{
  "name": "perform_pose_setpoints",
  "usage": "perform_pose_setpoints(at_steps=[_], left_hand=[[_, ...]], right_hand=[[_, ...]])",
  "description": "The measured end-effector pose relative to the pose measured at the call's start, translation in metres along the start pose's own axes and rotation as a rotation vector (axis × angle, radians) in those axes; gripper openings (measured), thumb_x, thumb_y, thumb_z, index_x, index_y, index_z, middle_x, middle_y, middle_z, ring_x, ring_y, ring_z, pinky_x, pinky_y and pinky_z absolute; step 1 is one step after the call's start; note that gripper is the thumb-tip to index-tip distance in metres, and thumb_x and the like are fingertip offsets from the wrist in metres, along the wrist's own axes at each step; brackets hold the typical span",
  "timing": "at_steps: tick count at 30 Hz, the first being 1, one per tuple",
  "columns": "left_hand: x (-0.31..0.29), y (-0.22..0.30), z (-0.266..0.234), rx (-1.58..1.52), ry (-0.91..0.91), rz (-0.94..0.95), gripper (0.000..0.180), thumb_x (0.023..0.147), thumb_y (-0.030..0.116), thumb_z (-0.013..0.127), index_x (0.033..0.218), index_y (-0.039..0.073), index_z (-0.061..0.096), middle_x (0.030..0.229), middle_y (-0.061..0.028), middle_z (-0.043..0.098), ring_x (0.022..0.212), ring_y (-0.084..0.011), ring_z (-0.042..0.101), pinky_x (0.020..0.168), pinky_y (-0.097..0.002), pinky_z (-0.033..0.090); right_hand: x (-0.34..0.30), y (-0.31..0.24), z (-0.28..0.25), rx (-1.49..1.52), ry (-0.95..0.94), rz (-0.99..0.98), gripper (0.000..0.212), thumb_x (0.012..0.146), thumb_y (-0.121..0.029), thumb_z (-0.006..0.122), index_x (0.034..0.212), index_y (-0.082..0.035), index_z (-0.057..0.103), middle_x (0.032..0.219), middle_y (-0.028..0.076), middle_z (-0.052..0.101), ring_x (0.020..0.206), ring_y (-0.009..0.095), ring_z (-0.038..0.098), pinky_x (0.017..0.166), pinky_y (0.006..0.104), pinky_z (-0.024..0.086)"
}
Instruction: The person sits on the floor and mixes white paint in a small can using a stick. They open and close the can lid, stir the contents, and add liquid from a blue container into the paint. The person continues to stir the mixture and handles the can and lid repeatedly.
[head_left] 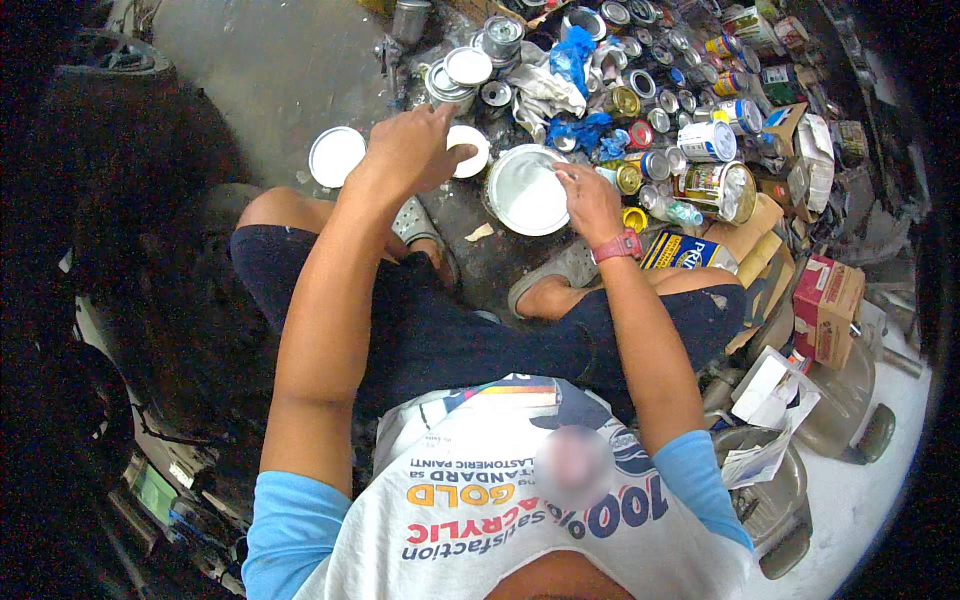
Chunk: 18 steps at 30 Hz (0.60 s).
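I record the pail (526, 195) before the person (450, 350); cans (707, 141) crowded to its right; a lid (337, 157) left.

red and tan carton (822, 310), white papers (766, 396), brown cardboard (757, 222), crumpled blue material (573, 57)

Floor (285, 55) at 11 o'clock: grey, stained, slight sheen. Pale surface (868, 490) at 4 o'clock, grey chair-like furniture (845, 400) beside it. 9 o'clock sits in deep shadow; small greenish bright patch (152, 492) at 8.

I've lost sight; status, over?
Left hand at small round white disc, contact unclear. Right hand at rim of large round white-topped can. Multicoloured metal cans crowd right.
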<state>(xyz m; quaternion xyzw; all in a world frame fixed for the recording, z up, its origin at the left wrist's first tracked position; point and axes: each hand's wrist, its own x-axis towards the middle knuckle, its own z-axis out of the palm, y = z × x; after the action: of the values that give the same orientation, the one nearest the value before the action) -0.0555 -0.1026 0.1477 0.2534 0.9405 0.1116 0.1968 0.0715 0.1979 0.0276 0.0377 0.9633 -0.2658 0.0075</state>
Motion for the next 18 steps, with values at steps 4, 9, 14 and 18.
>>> perform_pose_setpoints(at_steps=[4,9,14,18], left_hand=[[-0.001,0.003,-0.004,-0.03,0.007,0.0,0.072,0.101,0.055,0.069,0.153,0.007,0.055,0.137,-0.0271,0.069,0.124,-0.0453,0.069,0.102,-0.0547,0.058],[0.0,0.008,-0.003,-0.043,0.014,0.004,0.069,0.1,0.053,0.07,0.151,0.008,0.057,0.132,-0.0264,0.07,0.122,-0.0438,0.07,0.102,-0.054,0.058],[-0.003,0.011,-0.004,-0.008,0.104,0.045,0.067,0.101,0.052,0.069,0.149,0.007,0.057,0.127,-0.0248,0.072,0.117,-0.0431,0.072,0.097,-0.0532,0.06],[-0.002,0.013,-0.011,-0.026,0.096,0.035,0.067,0.102,0.051,0.069,0.15,0.007,0.057,0.127,-0.0241,0.071,0.118,-0.0423,0.071,0.098,-0.0539,0.059]], right_hand=[[-0.009,0.013,0.015,0.113,-0.174,0.256,0.038,0.11,-0.034,0.056,0.121,-0.005,0.08,0.088,0.014,0.079,0.074,0.031,0.073,0.069,0.0439,0.056],[-0.01,0.018,-0.01,0.625,-0.236,0.541,0.042,0.113,-0.038,0.052,0.129,-0.009,0.078,0.092,0.008,0.08,0.062,0.013,0.068,0.058,0.0302,0.051],[-0.005,0.021,-0.122,0.756,-0.165,0.552,0.045,0.115,-0.042,0.054,0.132,-0.006,0.075,0.088,0.001,0.075,0.066,0.005,0.061,0.052,0.0201,0.04],[-0.017,0.008,-0.2,0.786,-0.065,0.547,0.049,0.114,-0.043,0.056,0.131,0.0,0.074,0.086,0.002,0.073,0.071,0.006,0.064,0.054,0.0198,0.044]])
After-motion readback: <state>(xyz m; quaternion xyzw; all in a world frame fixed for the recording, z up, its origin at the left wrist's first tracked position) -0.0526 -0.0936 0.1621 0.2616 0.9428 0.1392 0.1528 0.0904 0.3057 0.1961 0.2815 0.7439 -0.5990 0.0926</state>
